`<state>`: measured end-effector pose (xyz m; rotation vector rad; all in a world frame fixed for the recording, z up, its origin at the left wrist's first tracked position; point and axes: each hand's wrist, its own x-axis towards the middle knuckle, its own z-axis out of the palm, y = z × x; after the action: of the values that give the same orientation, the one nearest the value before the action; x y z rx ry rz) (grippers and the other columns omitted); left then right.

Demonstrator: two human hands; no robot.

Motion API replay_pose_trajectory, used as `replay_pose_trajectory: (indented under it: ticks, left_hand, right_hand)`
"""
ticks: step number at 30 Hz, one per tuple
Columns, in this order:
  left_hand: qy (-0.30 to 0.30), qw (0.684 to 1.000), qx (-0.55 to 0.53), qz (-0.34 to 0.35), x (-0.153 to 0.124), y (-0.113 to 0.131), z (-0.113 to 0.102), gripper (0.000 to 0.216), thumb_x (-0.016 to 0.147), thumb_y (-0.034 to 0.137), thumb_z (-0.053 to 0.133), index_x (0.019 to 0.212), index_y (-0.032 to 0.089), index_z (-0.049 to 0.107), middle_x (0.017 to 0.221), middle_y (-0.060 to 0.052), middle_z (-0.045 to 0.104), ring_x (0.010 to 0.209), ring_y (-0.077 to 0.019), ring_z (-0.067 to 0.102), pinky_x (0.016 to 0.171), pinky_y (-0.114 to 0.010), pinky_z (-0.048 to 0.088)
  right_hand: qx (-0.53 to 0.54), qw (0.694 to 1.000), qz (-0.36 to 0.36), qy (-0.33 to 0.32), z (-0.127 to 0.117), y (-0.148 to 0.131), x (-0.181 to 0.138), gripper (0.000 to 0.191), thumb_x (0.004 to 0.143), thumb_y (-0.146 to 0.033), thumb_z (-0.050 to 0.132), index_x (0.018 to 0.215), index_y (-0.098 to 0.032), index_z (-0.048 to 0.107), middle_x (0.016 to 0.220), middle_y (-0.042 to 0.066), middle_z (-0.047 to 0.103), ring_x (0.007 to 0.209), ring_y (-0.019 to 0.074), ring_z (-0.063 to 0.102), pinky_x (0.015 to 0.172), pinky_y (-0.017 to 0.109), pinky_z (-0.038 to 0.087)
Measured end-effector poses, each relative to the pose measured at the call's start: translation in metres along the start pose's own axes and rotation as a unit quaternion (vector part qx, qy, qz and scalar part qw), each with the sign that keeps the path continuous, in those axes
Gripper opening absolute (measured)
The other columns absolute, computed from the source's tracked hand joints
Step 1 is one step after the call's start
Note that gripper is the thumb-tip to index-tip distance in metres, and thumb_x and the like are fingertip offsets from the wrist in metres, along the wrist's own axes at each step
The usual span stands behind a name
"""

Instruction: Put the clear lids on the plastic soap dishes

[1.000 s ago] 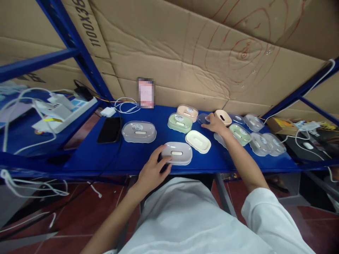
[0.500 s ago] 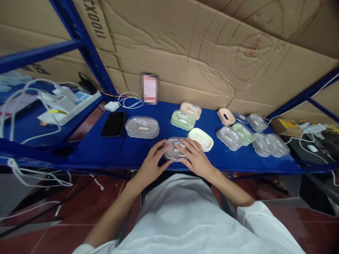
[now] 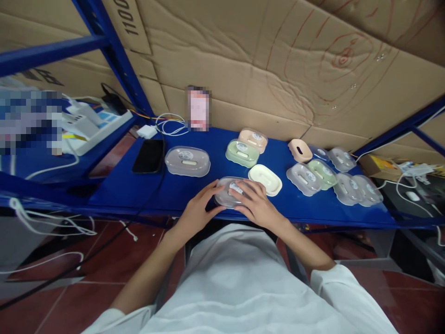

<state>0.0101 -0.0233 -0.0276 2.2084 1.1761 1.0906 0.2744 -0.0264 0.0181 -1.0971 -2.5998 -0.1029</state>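
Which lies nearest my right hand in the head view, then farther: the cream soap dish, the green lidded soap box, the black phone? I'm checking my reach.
From the right hand:
1. Cream soap dish, just beyond the fingers, slightly right.
2. Green lidded soap box, farther back on the shelf.
3. Black phone, far left, past the clear soap box.

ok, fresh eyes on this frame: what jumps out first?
Both hands meet at the front edge of the blue shelf: the left hand and right hand clasp a clear-lidded soap box between them. Behind and to the right lie more soap boxes, a green one, a peach one and a cream tray. A black phone lies to the left, with creased brown cardboard as backdrop.
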Motion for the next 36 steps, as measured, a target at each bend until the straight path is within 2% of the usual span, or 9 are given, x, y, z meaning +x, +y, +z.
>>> replay_pose_trajectory:
  ticks: [7,12,14,19,24,26,28,32,36]
  left_hand:
    - [-0.006,1.000,-0.011,-0.018,-0.001,0.000,0.000,0.054,0.099,0.047,0.073,0.148,0.028,0.058,0.158,-0.012,0.060,0.147,-0.0284,0.059,0.121,-0.048,0.051]
    - [-0.008,0.999,-0.020,-0.034,0.000,-0.001,-0.002,0.055,0.096,0.049,0.076,0.145,0.030,0.061,0.154,-0.010,0.062,0.144,-0.0297,0.061,0.119,-0.050,0.052]
    - [-0.012,0.999,-0.023,-0.038,0.001,-0.001,-0.003,0.054,0.096,0.049,0.076,0.144,0.030,0.061,0.153,-0.010,0.062,0.143,-0.0296,0.061,0.119,-0.050,0.052]
    - [-0.021,0.998,-0.025,-0.044,0.002,-0.001,-0.005,0.052,0.096,0.050,0.076,0.141,0.029,0.061,0.152,-0.010,0.062,0.142,-0.0295,0.061,0.120,-0.050,0.051]
    - [-0.030,0.999,-0.016,-0.034,0.001,0.000,-0.004,0.050,0.097,0.048,0.074,0.141,0.029,0.060,0.152,-0.010,0.061,0.142,-0.0300,0.061,0.119,-0.050,0.051]
    - [-0.025,0.999,-0.009,-0.025,0.001,0.002,-0.003,0.050,0.096,0.044,0.075,0.142,0.029,0.058,0.152,-0.011,0.060,0.142,-0.0303,0.061,0.118,-0.051,0.052]
    - [-0.015,1.000,0.005,-0.018,0.001,0.005,-0.002,0.050,0.096,0.039,0.076,0.141,0.029,0.057,0.154,-0.012,0.057,0.144,-0.0311,0.059,0.119,-0.053,0.052]
    - [0.020,0.999,0.039,0.003,0.001,0.010,0.001,0.049,0.097,0.031,0.074,0.141,0.026,0.054,0.163,-0.017,0.044,0.147,-0.0328,0.054,0.121,-0.056,0.050]
    - [0.057,0.995,0.078,0.010,0.002,0.013,0.006,0.050,0.097,0.029,0.073,0.142,0.024,0.051,0.162,-0.019,0.042,0.148,-0.0344,0.052,0.120,-0.058,0.049]
  right_hand:
    - [-0.022,0.998,-0.042,-0.034,-0.008,0.007,0.004,0.053,0.113,-0.043,0.048,0.162,-0.024,0.051,0.165,0.014,0.052,0.149,0.0339,0.044,0.119,0.056,0.037]
    - [0.031,0.997,-0.068,-0.025,-0.005,0.018,0.004,0.050,0.113,-0.046,0.047,0.159,-0.029,0.054,0.165,0.010,0.053,0.149,0.0331,0.045,0.121,0.058,0.036]
    - [0.049,0.997,-0.058,-0.020,-0.003,0.017,0.004,0.048,0.113,-0.046,0.048,0.157,-0.031,0.057,0.166,0.008,0.053,0.153,0.0332,0.041,0.124,0.059,0.035]
    - [0.076,0.996,-0.039,-0.036,-0.001,0.011,0.003,0.054,0.109,-0.050,0.054,0.159,-0.030,0.055,0.170,0.007,0.046,0.167,0.0351,0.017,0.132,0.062,0.029]
    - [0.099,0.994,-0.034,-0.031,0.000,0.011,0.000,0.055,0.109,-0.050,0.055,0.160,-0.031,0.053,0.171,0.008,0.044,0.168,0.0340,0.018,0.133,0.061,0.028]
    - [0.108,0.994,-0.015,-0.020,0.000,0.016,-0.004,0.061,0.109,-0.056,0.052,0.164,-0.030,0.047,0.175,0.010,0.037,0.168,0.0341,0.019,0.132,0.062,0.026]
    - [0.099,0.994,0.044,-0.004,0.000,0.023,-0.013,0.065,0.110,-0.058,0.047,0.167,-0.028,0.040,0.177,0.013,0.033,0.166,0.0345,0.023,0.131,0.065,0.025]
    - [0.039,0.983,0.179,0.020,-0.001,0.044,-0.039,0.057,0.112,-0.050,0.046,0.164,-0.027,0.046,0.164,0.014,0.053,0.156,0.0336,0.045,0.125,0.063,0.034]
    - [0.041,0.983,0.177,0.038,-0.006,0.056,-0.066,0.047,0.112,-0.042,0.051,0.156,-0.028,0.057,0.157,0.012,0.062,0.151,0.0309,0.052,0.123,0.058,0.041]
